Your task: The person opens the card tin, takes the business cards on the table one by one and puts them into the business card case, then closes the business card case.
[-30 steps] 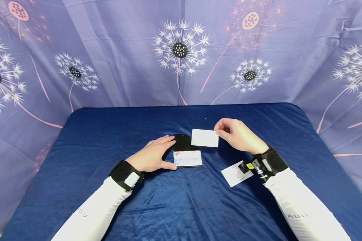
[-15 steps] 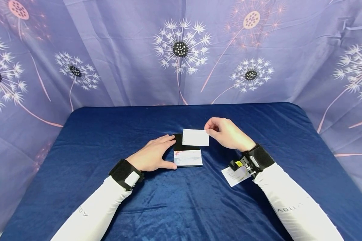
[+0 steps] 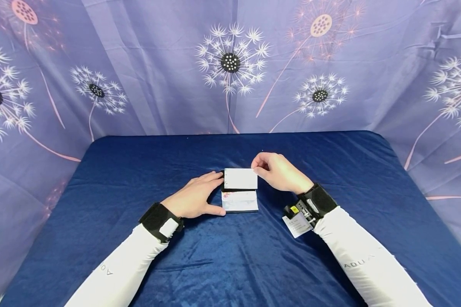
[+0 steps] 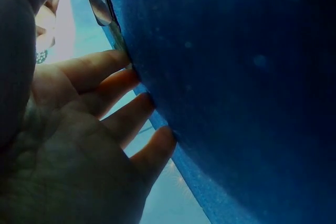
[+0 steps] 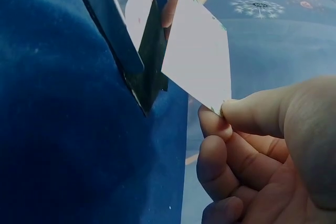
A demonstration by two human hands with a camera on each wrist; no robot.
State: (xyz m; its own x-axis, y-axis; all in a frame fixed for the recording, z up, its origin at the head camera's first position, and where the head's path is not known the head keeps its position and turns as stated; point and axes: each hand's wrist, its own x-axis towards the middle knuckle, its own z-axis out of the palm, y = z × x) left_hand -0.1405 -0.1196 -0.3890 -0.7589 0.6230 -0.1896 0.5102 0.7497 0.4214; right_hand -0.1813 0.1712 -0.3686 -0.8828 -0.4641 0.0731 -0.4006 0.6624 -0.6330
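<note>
A white card [image 3: 240, 179] is pinched at one corner between the thumb and forefinger of my right hand [image 3: 279, 172]. In the head view the card overlaps the black lid of an opened card case [image 3: 226, 190]; in the right wrist view a gap shows between the card [image 5: 199, 51] and the black interior [image 5: 149, 66]. A pale card with a floral print [image 3: 239, 201] lies in the near half of the case. My left hand [image 3: 194, 198] rests at the case's left side, fingers spread and fairly straight, thumb at the near left corner. Nothing is gripped in it.
Another printed card [image 3: 297, 226] lies on the blue cloth [image 3: 230, 256], partly hidden beneath the right wrist's camera strap [image 3: 316, 200]. A lilac curtain with dandelion prints [image 3: 161, 64] hangs behind the table's far edge.
My right hand has carried the white card leftward until it overlaps the case's black lid. The right forearm now covers more of the loose card. My left hand has stayed in place.
</note>
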